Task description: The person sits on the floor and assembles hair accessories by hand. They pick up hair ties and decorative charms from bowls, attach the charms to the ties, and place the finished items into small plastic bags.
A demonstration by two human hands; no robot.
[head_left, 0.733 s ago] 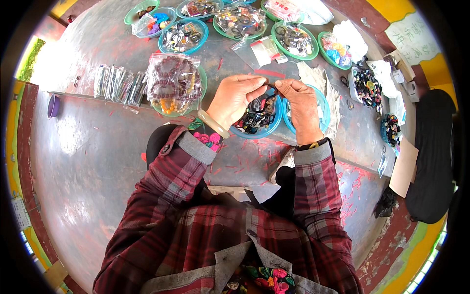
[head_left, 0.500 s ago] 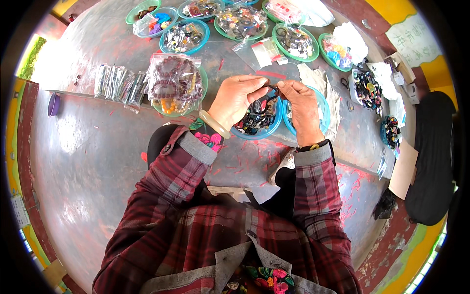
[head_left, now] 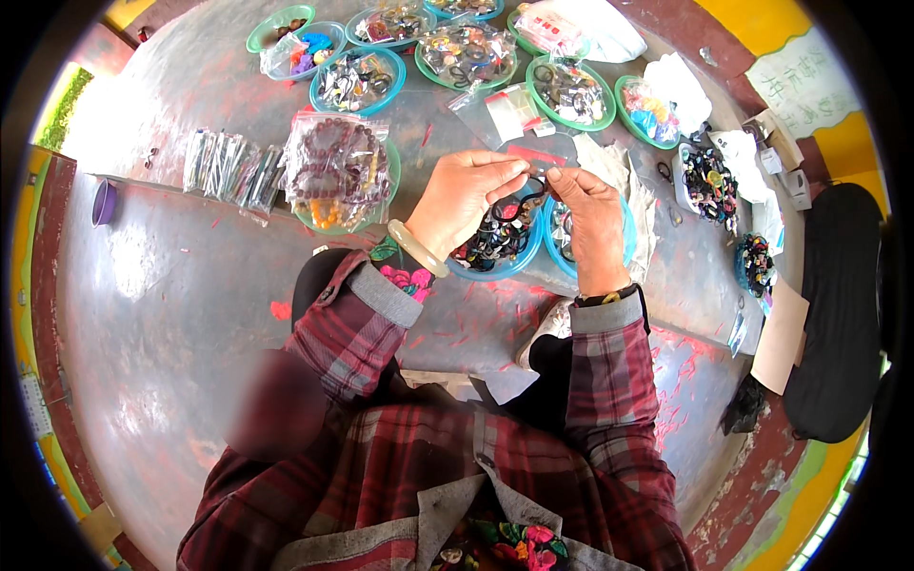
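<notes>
Above two blue baskets, my left hand (head_left: 462, 198) and my right hand (head_left: 594, 226) meet with fingertips pinched. Stretched between them is a dark hair tie (head_left: 536, 188), partly hidden by the fingers. Beneath my hands stands a blue basket (head_left: 497, 274) filled with black hair ties (head_left: 487, 249), some with coloured ornaments. A second blue basket (head_left: 629, 233) sits beside it under my right hand, its contents mostly covered. Left of my left wrist, bagged dark bead bracelets (head_left: 335, 157) lie over a green basket (head_left: 394, 181).
Several baskets of small accessories line the far side, among them a green basket (head_left: 610, 100). Thin packaged items (head_left: 228, 171) lie at left, near a purple cup (head_left: 106, 203). On the right are a white basket (head_left: 682, 186), cardboard (head_left: 779, 338) and a long black bag (head_left: 840, 314).
Both hands have shifted slightly downward, and a dark loop of the hair tie now shows between the fingertips. A blurred dark round patch has appeared over my left sleeve.
</notes>
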